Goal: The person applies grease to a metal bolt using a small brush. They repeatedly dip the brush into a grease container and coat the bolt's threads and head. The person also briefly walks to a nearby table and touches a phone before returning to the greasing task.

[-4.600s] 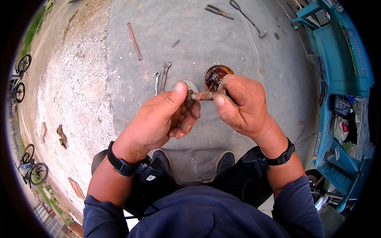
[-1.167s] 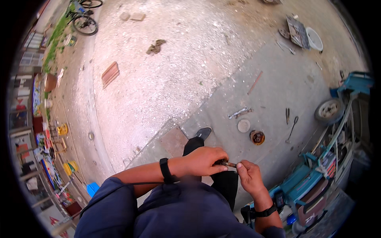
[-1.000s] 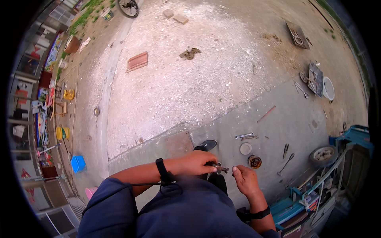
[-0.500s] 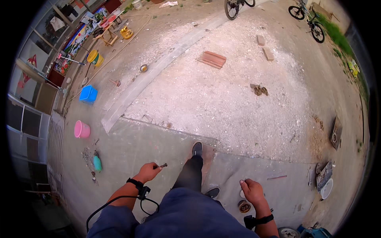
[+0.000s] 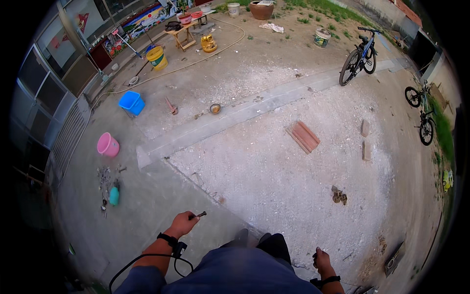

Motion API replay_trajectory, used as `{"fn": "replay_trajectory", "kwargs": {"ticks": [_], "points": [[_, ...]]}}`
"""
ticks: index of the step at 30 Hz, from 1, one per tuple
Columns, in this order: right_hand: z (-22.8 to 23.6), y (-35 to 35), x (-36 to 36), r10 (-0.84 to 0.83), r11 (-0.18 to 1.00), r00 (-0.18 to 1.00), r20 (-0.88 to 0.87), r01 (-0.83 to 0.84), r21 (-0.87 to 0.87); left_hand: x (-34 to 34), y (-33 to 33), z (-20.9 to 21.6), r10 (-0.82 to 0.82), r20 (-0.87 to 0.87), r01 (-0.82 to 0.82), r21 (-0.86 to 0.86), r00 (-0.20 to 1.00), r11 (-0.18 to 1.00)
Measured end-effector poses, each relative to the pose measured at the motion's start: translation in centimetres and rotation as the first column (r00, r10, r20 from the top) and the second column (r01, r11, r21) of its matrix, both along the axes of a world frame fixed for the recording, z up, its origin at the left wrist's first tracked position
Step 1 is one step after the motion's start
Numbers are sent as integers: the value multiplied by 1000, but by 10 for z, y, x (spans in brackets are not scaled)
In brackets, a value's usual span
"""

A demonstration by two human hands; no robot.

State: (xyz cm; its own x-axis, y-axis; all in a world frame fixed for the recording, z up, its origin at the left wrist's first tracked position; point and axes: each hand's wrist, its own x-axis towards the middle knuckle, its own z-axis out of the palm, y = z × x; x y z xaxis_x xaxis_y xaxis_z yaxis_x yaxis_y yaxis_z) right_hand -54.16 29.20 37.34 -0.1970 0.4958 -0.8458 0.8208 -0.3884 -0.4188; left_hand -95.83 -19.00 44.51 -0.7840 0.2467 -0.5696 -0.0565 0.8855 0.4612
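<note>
My left hand (image 5: 182, 224) is closed around a short dark metal bolt (image 5: 199, 215), its headed end sticking out past the fingers to the right. Below that hand is smooth grey concrete. At the lower right, my right hand (image 5: 322, 260) is closed, with the thumb up against the fingers. A small dark thing shows at its fingertips, too small to name. This hand hangs over the edge of the pale gravel patch (image 5: 264, 181), touching nothing else that I can see.
To the left stand a pink bucket (image 5: 108, 145), a blue bucket (image 5: 132, 103) and a teal bottle (image 5: 114, 196) beside scattered bits. Reddish tiles (image 5: 303, 136) and bricks (image 5: 364, 128) lie on the gravel. A bicycle (image 5: 360, 59) stands at the far right, and a hose (image 5: 171, 81) runs along the left.
My view has turned left and moved forward toward the gravel. The tin and tools at the lower right have left the picture. The bolt stays in my left hand; my right hand appears lower.
</note>
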Motion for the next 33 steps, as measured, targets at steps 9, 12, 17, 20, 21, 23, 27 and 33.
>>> {"fn": "replay_trajectory", "kwargs": {"ticks": [9, 12, 17, 20, 21, 23, 27, 33], "points": [[-17, 197, -239, 214, 975, 977, -25, -212, 60, -144, 115, -27, 274, -9, -274, 47, 962, 961], [-34, 292, -362, 455, 869, 890, 31, -452, 201, -181, 144, -32, 437, 4, -437, 37, 899, 899], [-17, 380, -600, 653, 699, 753, -85, -555, 451, -250, 209, -36, 461, 39, -459, -56, 886, 887], [-9, 406, -741, 701, 671, 686, -195, -542, 506, -321, 253, -46, 465, 89, -459, -88, 881, 884], [-10, 411, -779, 708, 670, 671, -223, -537, 513, -350, 267, -51, 462, 104, -453, -99, 881, 886], [-5, 418, -836, 698, 694, 687, -204, -578, 429, -409, 292, -70, 451, 118, -438, -126, 884, 890], [-6, 473, -905, 572, 810, 811, -126, -532, 246, -567, 380, -52, 347, 82, -344, -47, 934, 938], [1, 561, -1016, 374, 927, 925, 70, -375, 14, -789, 451, -33, 381, 4, -381, 65, 924, 922]]}}
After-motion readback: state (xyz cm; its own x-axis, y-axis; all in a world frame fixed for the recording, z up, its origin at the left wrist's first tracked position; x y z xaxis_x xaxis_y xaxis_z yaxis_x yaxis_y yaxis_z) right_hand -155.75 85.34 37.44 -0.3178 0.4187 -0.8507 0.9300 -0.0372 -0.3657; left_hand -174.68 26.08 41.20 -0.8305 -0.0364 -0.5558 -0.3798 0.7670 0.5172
